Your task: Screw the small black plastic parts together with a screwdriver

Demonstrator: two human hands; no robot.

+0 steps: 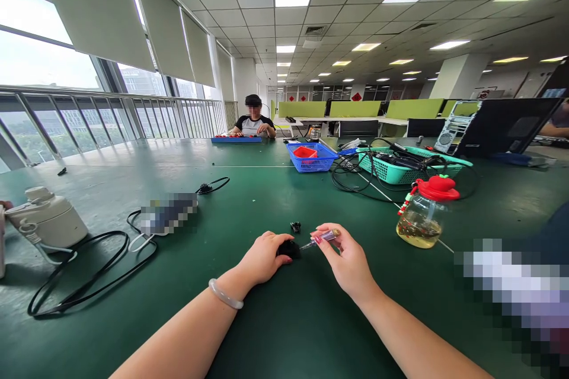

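Observation:
My left hand (265, 257), with a pale bangle at the wrist, is closed around a small black part (290, 249) on the green table (267, 337). Its fingers hide much of the part, so I cannot tell its exact kind. A screwdriver (326, 236) with a clear purplish handle is gripped between the thumb and fingers of my right hand (349, 257). Its shaft points left, and the tip meets or nearly meets the black part's right side. Just beyond the hands lies a little cluster of small black pieces (296, 227).
To the right stands a red-lidded glass jug (420, 222) of liquid. Farther back are a blue basket (313, 163) and a teal basket (391, 173) heaped with cables. A white bottle (51, 219) and black cord (93, 284) lie left. Another person (254, 121) sits at the far end.

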